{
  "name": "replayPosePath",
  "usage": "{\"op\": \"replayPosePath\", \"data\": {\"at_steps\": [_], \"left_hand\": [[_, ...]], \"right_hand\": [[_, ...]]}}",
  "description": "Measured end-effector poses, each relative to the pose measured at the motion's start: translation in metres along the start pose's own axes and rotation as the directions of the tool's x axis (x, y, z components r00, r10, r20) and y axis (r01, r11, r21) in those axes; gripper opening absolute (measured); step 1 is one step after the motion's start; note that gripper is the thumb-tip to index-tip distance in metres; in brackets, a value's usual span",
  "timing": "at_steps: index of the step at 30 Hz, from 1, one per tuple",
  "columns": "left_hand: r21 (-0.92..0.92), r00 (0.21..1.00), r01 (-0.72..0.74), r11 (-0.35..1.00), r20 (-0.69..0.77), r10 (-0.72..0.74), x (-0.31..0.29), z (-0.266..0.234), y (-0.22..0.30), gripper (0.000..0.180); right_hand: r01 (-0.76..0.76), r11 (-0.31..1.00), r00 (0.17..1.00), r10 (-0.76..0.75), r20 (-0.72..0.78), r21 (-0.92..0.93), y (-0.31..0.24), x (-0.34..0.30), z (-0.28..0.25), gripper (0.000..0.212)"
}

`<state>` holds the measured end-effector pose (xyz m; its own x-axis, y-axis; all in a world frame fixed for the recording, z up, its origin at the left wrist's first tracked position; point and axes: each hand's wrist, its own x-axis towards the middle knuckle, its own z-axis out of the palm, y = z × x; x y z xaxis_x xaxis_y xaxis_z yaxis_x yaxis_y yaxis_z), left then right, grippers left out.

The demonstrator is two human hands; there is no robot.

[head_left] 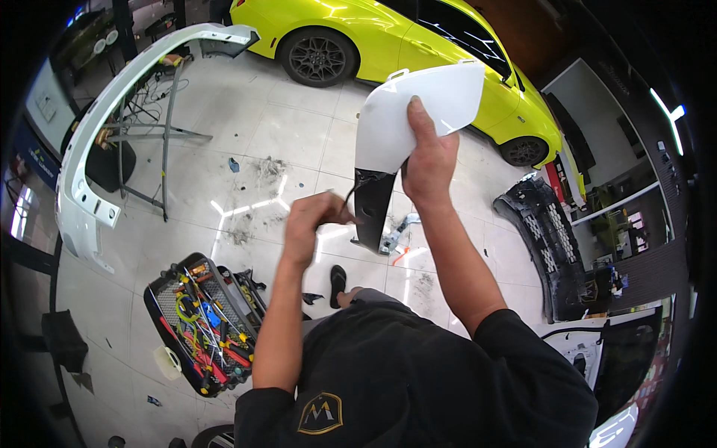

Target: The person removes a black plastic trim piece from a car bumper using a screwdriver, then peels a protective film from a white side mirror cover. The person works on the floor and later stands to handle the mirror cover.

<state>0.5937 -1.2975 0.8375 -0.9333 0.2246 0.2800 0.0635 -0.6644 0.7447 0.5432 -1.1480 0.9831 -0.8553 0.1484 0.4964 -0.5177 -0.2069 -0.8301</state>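
An open tool tray (203,324) on the floor held a jumble of red, yellow and blue hand tools, too tangled to count. The right hand (429,160) clenched one white car body panel (418,112) raised at chest height, while the left hand (314,224) pinched a thin dark strip (349,200) at the panel's black lower end. Around stood one yellow car (388,37), one white bumper (97,127) on a stand, and one black grille (549,239) on the glossy pale tiled floor (291,134).

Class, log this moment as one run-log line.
right hand: holds white body panel up | left hand: pinching dark strip at panel's lower edge | floor: open tool case
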Motion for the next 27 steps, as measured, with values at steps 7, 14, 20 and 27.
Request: {"op": "replayPosePath", "data": {"at_steps": [7,14,20,27], "left_hand": [[0.78,0.99,0.137,0.611,-0.123,-0.065,0.038,0.047,0.073,0.047],[0.992,0.933,-0.108,-0.071,0.125,0.338,0.089,0.102,0.068,0.042],[0.813,0.706,-0.398,-0.425,0.567,0.424,0.144,0.095,0.071,0.024],[0.66,0.536,-0.628,-0.413,0.751,0.386,0.205,0.131,0.066,0.017]], "right_hand": [[0.002,1.0,0.981,0.003,0.193,-0.022,-0.038,0.017,-0.013,0.037],[0.084,0.995,0.974,-0.092,0.207,0.049,-0.04,0.051,-0.026,0.028],[0.059,0.996,0.978,-0.071,0.198,0.064,-0.07,0.084,-0.041,0.022],[0.185,0.982,0.969,-0.175,0.173,-0.044,-0.038,0.115,-0.071,0.023]]}}
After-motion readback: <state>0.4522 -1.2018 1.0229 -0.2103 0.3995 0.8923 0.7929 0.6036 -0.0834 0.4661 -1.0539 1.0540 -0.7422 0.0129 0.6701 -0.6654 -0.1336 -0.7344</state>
